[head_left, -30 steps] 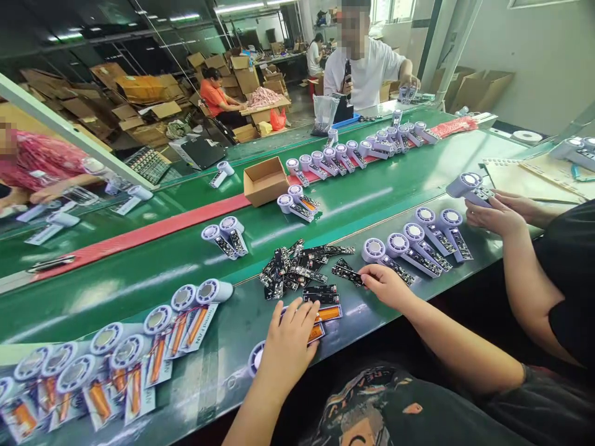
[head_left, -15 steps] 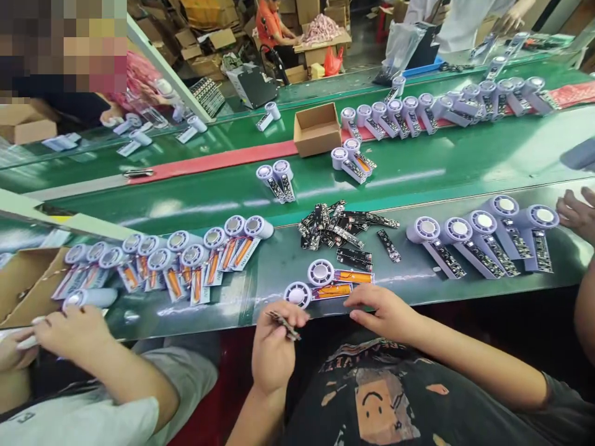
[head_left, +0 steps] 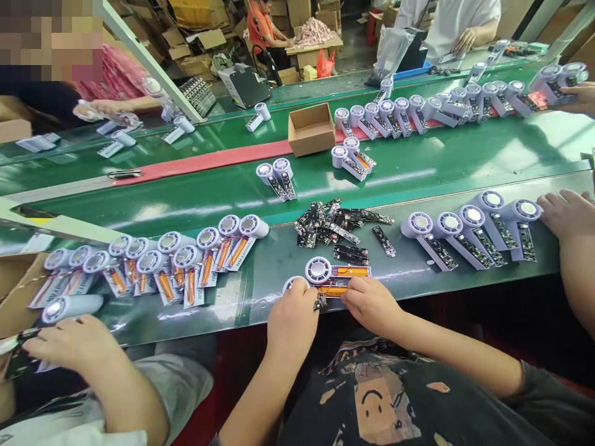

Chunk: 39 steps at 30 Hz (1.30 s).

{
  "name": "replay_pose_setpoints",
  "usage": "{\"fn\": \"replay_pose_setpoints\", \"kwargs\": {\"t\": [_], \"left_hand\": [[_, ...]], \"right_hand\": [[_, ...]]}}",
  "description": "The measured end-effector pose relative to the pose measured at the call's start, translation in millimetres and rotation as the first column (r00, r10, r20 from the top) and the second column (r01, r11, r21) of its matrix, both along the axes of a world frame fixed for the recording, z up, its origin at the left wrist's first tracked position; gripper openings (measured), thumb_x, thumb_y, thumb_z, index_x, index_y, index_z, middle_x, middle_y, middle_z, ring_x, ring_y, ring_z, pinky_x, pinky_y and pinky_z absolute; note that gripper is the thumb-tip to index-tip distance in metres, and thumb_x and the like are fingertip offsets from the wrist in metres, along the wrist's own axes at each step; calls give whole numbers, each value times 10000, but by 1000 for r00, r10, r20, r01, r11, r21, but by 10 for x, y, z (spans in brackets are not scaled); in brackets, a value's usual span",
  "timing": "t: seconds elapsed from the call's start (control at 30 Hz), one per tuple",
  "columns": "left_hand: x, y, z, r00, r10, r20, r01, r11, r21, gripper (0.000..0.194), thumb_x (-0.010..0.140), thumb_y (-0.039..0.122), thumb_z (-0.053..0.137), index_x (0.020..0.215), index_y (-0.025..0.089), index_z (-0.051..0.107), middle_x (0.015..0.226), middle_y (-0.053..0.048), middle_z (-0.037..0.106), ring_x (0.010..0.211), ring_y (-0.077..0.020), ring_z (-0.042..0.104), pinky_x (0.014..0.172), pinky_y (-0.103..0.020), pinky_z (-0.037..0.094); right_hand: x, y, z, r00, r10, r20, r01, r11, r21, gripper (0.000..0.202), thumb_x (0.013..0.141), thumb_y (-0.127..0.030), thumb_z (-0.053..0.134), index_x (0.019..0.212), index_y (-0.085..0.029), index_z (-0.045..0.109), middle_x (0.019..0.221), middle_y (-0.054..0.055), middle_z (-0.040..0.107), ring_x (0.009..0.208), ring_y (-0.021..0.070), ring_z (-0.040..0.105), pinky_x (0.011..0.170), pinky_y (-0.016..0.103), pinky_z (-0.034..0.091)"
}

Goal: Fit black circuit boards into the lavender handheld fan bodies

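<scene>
left hand [head_left: 294, 316]: 1 board [head_left: 320, 302] visible | right hand [head_left: 374, 305]: at 2 orange-battery fans [head_left: 318, 271]

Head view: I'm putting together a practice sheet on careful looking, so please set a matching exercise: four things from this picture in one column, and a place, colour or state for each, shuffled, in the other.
Column one
1. Left hand
2. Right hand
3. Heap of circuit boards
4. Box on the green belt

Column two
A. Fingers at the end of an orange-filled fan handle
B. Brown and open-topped
C. Holding a small board
D. Mostly black, lying on the near bench

Pairs: 1-C, 2-A, 3-D, 4-B
</scene>
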State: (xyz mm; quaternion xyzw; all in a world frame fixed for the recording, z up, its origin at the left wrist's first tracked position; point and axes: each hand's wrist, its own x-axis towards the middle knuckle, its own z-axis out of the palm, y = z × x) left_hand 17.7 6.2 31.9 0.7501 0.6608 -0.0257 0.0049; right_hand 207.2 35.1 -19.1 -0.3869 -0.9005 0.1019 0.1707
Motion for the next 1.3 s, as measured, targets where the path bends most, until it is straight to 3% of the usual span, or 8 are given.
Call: {"fn": "replay_pose_setpoints", "kwargs": {"t": [0.2, 0.37, 0.53, 0.73, 0.83, 1.17, 1.23, 1.3], "left_hand": [[-239, -57, -151, 975, -193, 110, 165, 961, 224, 221, 759, 43, 547, 817, 219, 667, 818, -15, 582, 687, -166, 567, 588, -281, 405], [-337, -64, -386, 954, -275, 121, 180, 845, 503, 126, 880, 175, 552, 858, 177, 677, 819, -53, 603, 718, -184, 568, 631, -298, 437], [-315, -119, -497, 932, -352, 84, 227, 750, 621, 211, 947, 210, 491, 894, 167, 691, 824, -69, 611, 715, -179, 564, 650, -313, 452], [-389, -226, -536, 957, -183, 225, 18, 813, 582, 132, 913, 236, 607, 980, 207, 717, 887, -56, 580, 817, -155, 596, 752, -270, 514], [-421, -240, -579, 951, -195, 238, 34, 836, 548, 175, 923, 238, 601, 1055, 244, 715, 894, -43, 575, 802, -144, 594, 720, -251, 504], [-353, -235, -590, 942, -234, 243, 41, 795, 606, 239, 899, 122, 581, 1085, 228, 688, 913, -50, 607, 796, -151, 599, 722, -259, 474], [-296, -252, -518, 936, -234, 265, 52, 833, 551, 218, 908, 148, 568, 1066, 228, 695, 892, -50, 624, 785, -157, 605, 701, -263, 463], [-219, -259, -417, 943, -167, 287, 42, 918, 395, 210, 911, 168, 545, 1035, 226, 703, 850, -45, 637, 769, -168, 609, 672, -271, 451]], "right_hand": [[-15, -60, 56, 1000, 18, -22, -20, 996, -85, 135, 922, -220, 573, 818, -174, 646, 814, 37, 606, 738, 155, 541, 668, 286, 367], [-114, -21, 110, 991, 62, -114, -65, 998, -26, 143, 941, -251, 558, 996, -190, 674, 890, 43, 636, 810, 178, 556, 718, 307, 377], [-348, 48, 141, 994, 93, -50, -92, 996, 21, 216, 962, -302, 558, 1121, -225, 682, 907, 48, 641, 839, 193, 533, 725, 322, 344], [-466, 142, 97, 995, 100, -17, -101, 990, -96, 180, 957, -274, 567, 890, -204, 718, 841, 42, 627, 821, 182, 519, 726, 317, 328], [-429, 168, 61, 990, 113, -87, -120, 989, -84, 194, 966, -247, 543, 888, -191, 711, 834, 44, 623, 810, 182, 516, 745, 315, 338], [-389, 140, -79, 979, 11, -202, -50, 981, -189, 207, 995, -240, 474, 922, -174, 657, 874, 58, 605, 830, 185, 533, 772, 301, 392], [-398, 135, -71, 979, -1, -202, -41, 978, -203, 217, 999, -242, 459, 927, -171, 650, 893, 67, 609, 843, 192, 531, 775, 308, 398], [-407, 135, -56, 979, -9, -206, -36, 976, -214, 220, 1001, -243, 450, 928, -174, 645, 901, 70, 609, 854, 198, 530, 781, 316, 403]]}}
